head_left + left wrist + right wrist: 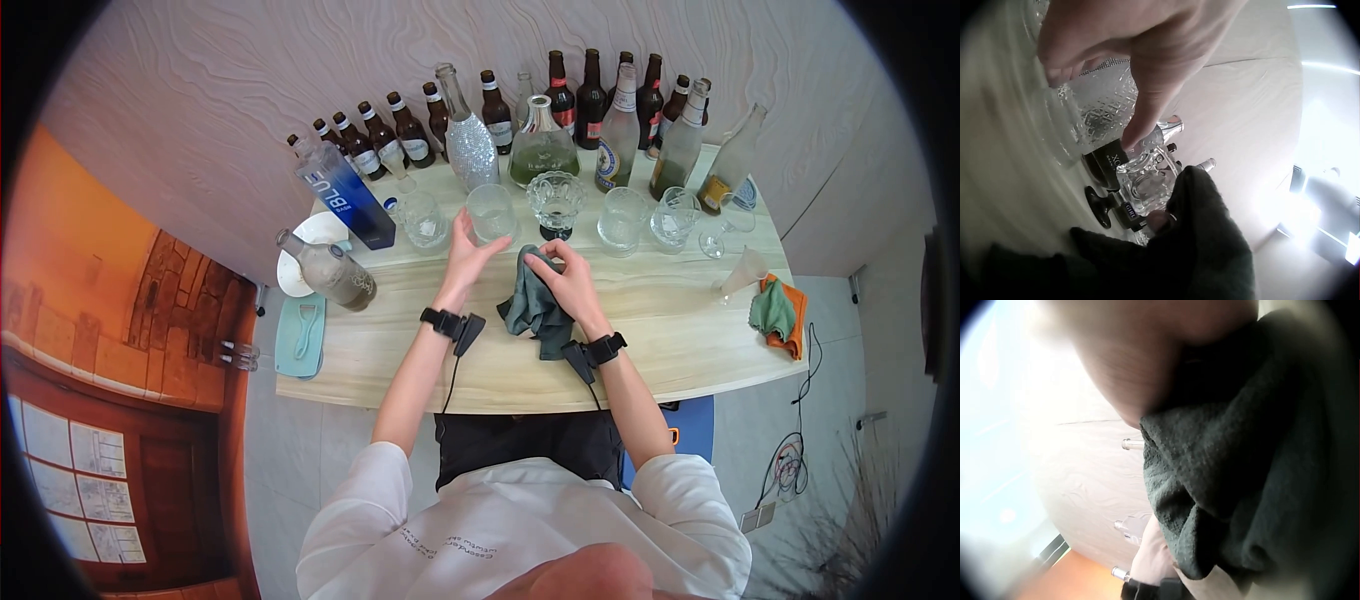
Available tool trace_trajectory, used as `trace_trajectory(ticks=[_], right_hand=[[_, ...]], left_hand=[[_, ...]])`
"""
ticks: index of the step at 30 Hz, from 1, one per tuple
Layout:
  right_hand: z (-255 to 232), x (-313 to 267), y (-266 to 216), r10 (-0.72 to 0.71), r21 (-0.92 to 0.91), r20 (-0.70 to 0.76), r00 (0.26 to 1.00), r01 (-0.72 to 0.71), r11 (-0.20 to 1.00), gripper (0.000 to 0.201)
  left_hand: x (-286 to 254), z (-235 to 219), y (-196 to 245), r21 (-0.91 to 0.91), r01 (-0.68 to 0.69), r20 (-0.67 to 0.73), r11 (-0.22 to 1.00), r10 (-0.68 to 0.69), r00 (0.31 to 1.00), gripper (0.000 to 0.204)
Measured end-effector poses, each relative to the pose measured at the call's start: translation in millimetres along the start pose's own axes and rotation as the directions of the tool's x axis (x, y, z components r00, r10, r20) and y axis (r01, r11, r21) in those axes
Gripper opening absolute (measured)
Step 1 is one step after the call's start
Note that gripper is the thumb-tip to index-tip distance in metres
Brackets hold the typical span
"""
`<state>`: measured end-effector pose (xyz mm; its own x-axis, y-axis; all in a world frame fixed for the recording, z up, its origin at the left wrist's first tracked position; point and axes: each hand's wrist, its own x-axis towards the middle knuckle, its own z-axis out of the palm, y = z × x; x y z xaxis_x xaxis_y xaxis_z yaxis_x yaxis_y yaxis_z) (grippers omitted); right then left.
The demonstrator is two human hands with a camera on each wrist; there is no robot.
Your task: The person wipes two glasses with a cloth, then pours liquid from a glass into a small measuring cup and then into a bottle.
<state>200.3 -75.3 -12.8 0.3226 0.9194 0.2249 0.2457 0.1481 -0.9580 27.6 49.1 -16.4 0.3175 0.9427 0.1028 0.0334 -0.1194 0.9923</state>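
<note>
My left hand (467, 260) grips a clear drinking glass (490, 206) near the middle of the table, fingers at its left side and thumb at its right. In the left wrist view the glass (1109, 100) shows a cut diamond pattern. A dark green cloth (538, 308) hangs bunched from my right hand (574, 288), pinched between thumb and fingers. That cloth (1222, 462) fills much of the right wrist view and hides the fingertips. Just beyond it stands a scalloped glass bowl (556, 197) on a dark foot.
Brown beer bottles (409, 130) line the back, with a silver glittery bottle (472, 150) and a green-filled decanter (544, 155) before them. Other glasses (622, 222) stand on both sides. A blue bottle (345, 195), white bowls (322, 230) and a peeler (304, 330) are left; folded cloths (778, 315) lie right.
</note>
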Motion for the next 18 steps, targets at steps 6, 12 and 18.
trace_trajectory(ticks=[6, 12, 18], right_hand=[[2, 2, 8, 0.04, 0.061, 0.011, 0.999, -0.041, 0.997, 0.035], [1, 1, 4, 0.013, 0.032, -0.003, 1.0, -0.013, 0.999, 0.034], [1, 0, -4, 0.013, 0.096, -0.036, 0.999, -0.009, 0.995, 0.03]], left_hand=[[33, 9, -4, 0.137, -0.079, 0.009, 0.987, 0.079, 0.997, 0.096], [33, 3, 1, 0.142, -0.167, 0.026, 0.976, 0.165, 0.986, 0.085], [2, -4, 23, -0.145, -0.09, 0.078, 0.985, 0.102, 0.992, 0.075]])
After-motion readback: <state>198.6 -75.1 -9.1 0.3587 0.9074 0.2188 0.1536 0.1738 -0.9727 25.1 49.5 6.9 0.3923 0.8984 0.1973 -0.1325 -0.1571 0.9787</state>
